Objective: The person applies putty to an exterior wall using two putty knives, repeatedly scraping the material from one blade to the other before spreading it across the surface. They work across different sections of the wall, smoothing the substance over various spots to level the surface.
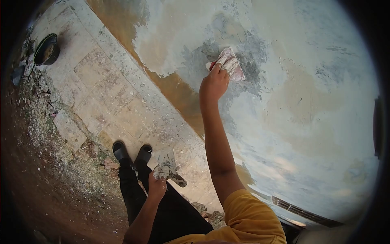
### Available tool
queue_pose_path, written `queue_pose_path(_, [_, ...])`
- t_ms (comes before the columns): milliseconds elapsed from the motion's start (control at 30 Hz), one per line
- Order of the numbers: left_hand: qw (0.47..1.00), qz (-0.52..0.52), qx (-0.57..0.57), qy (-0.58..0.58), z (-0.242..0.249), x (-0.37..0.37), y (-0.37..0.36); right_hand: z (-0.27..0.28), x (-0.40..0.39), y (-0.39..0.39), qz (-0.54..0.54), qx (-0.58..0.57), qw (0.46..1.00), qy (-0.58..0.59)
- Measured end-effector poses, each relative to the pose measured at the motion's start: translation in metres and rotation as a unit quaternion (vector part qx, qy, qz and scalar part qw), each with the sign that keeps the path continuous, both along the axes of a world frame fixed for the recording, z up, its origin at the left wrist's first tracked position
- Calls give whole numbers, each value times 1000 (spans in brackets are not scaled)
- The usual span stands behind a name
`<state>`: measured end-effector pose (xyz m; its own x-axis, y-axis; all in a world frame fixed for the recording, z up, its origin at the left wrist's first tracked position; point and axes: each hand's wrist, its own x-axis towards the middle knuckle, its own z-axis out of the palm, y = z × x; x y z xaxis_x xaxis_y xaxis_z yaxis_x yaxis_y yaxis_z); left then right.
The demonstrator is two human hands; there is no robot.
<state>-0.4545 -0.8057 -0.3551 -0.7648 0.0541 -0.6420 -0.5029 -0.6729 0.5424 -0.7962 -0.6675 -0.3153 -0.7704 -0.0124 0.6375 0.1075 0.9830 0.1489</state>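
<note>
From the head view, the right hand (214,84), at one o'clock, has its grip clamped on a flat pinkish-white piece smeared with plaster (235,68), against a patchy grey-and-cream wall (321,93). Toward seven o'clock, the left hand (157,187) has its grip closed on a flat plate heaped with wet grey paste (165,162); a dark handle-like part (178,180) juts beside it. A round black basin (47,50) sits on the ground at ten o'clock.

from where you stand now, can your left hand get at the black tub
Probably not: the black tub sits far along the paving, past the feet, and the left hand holds a paste-covered tool.
</note>
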Motion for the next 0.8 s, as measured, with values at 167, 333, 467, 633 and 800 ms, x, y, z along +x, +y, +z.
queue_pose_path(167, [1000,-16,7,3,-7,3,2,-62,-3,-8,56,-23,994,-92])
queue_pose_path(333, [999,-11,-7,-36,-7,8,-4,-24,4,-34,63,-58,996,-27])
queue_pose_path(467, [999,25,22,0,-16,13,-2,0,-17,-34,27,-38,999,15])
queue_pose_path(633, [1000,-8,12,0,-19,15,2,-67,-28,-32,55,23,996,-69])
queue_pose_path(800, [999,-15,9,42,-27,27,-1,-80,-14,-41,88,-29,990,-109])
